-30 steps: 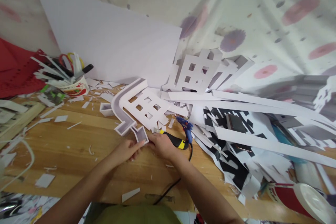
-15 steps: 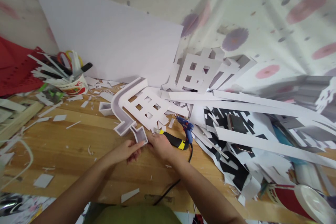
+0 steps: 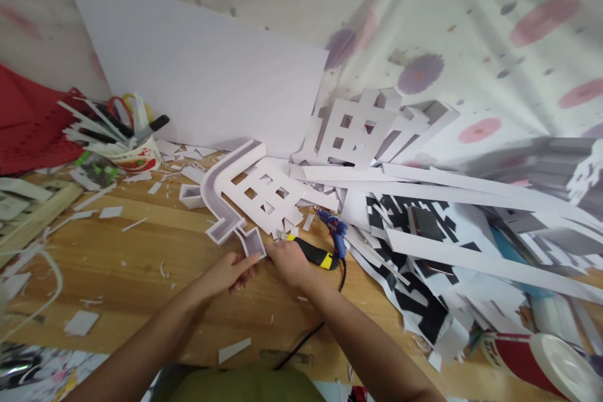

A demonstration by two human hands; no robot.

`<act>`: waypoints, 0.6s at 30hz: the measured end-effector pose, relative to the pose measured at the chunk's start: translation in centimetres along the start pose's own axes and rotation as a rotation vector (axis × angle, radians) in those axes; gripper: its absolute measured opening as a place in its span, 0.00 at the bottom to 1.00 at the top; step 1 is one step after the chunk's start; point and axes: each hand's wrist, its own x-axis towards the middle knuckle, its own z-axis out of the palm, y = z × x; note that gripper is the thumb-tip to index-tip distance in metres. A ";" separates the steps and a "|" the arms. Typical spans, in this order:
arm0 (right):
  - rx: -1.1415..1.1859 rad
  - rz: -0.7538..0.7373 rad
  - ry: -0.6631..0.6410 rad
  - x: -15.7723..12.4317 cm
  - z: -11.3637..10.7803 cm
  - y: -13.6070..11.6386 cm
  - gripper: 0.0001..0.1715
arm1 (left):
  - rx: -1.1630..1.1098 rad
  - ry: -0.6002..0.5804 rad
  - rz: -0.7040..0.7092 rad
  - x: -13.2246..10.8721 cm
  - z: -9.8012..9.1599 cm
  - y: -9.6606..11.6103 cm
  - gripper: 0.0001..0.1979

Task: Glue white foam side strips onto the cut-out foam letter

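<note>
A white, hollow, curved foam-board shape (image 3: pixel 214 183) with raised side walls lies on the wooden table in front of me. My left hand (image 3: pixel 239 269) pinches the near corner of its small box-like end, thumb on the wall and the other fingers curled beneath. At that end's right side, my right hand (image 3: pixel 286 259) is closed with its fingertips against the wall; the knuckles hide part of the grip. Just beyond the right hand lies a black-and-yellow-handled cutter (image 3: pixel 311 252). A blue glue gun (image 3: pixel 335 229) rests beside it, its black cord running toward me.
A flat white cut-out with square holes (image 3: pixel 266 195) adjoins the curved shape. A tub of scissors and strips (image 3: pixel 136 157) stands at the back left. Long white strips (image 3: pixel 471 257) and black-lettered paper (image 3: pixel 419 308) cover the right. A red-and-white bucket (image 3: pixel 527 358) lies near right.
The view has shifted slightly, so things at the left appear a little farther right and lower. Both hands keep their places at the box-like end.
</note>
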 end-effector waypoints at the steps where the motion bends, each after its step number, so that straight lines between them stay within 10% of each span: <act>1: 0.011 0.006 -0.001 -0.1 -0.2 0.0 0.09 | -0.003 0.015 -0.010 -0.1 0.1 0.1 0.32; 8: 0.113 0.033 -0.016 -0.6 -1.1 0.3 0.06 | 0.060 0.067 0.015 -1.5 -0.5 0.8 0.38; 18: 0.085 0.034 -0.040 -0.3 0.0 0.3 0.11 | 0.507 0.357 0.216 -2.2 -0.9 1.4 0.20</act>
